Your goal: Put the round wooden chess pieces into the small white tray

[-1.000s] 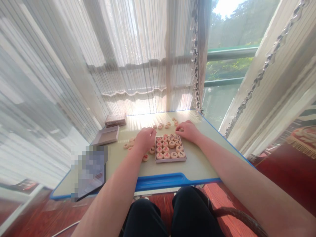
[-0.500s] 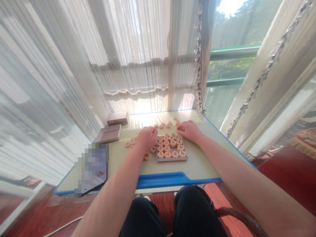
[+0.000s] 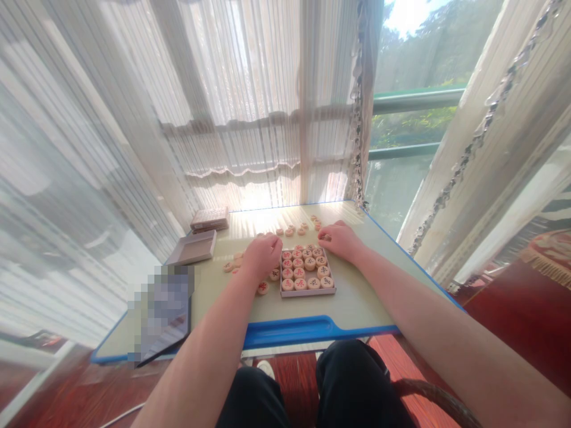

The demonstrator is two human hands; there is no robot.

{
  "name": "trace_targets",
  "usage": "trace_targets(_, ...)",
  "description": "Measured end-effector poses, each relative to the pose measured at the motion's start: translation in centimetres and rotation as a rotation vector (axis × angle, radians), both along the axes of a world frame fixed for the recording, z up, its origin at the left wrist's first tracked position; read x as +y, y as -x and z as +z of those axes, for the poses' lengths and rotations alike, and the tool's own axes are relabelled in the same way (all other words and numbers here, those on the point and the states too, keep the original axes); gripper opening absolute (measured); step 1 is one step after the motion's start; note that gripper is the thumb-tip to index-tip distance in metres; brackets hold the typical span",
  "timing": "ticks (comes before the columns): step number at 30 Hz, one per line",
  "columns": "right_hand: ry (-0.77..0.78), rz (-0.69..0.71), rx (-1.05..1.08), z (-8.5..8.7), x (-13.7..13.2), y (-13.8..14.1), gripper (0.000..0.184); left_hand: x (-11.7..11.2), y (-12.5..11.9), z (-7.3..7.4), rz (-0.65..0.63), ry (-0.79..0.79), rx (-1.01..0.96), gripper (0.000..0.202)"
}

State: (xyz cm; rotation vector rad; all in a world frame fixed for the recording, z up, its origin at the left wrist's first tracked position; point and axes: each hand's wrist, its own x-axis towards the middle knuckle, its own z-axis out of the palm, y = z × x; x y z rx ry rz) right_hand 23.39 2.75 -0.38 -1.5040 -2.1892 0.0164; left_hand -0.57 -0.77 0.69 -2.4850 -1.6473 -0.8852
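A shallow box (image 3: 307,293) on the table is filled with rows of round wooden Chinese chess pieces (image 3: 300,283), marked in red or black characters. One gap shows within its rows. Beside the box's left edge, my left hand (image 3: 264,254) is closed, its fingertips turned away from view; anything inside it is hidden. My right hand (image 3: 341,239) is at the box's far right corner, finger and thumb pinched on a chess piece (image 3: 327,237). Loose pieces lie around my left hand, among them a red-marked chess piece (image 3: 263,288). Several more lie beyond the box.
An open box lid (image 3: 194,248) lies at the left, with a stack of flat boxes (image 3: 209,218) behind it. A dark tablet-like device (image 3: 167,315), partly blurred, rests at the table's left front. The table (image 3: 366,303) has a blue rim, and curtains hang behind it.
The view has shifted slightly, so the table sits a little lower and further left. Both hands keep nearly the same places beside the box, and its pieces look unchanged.
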Motion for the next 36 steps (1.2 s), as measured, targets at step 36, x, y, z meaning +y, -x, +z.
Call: trace_targets(36,0.167,0.437,0.002,4.9,-7.1,1.9,0.018,-0.1,-0.1,0.1,0.046,0.033,0.071,0.032)
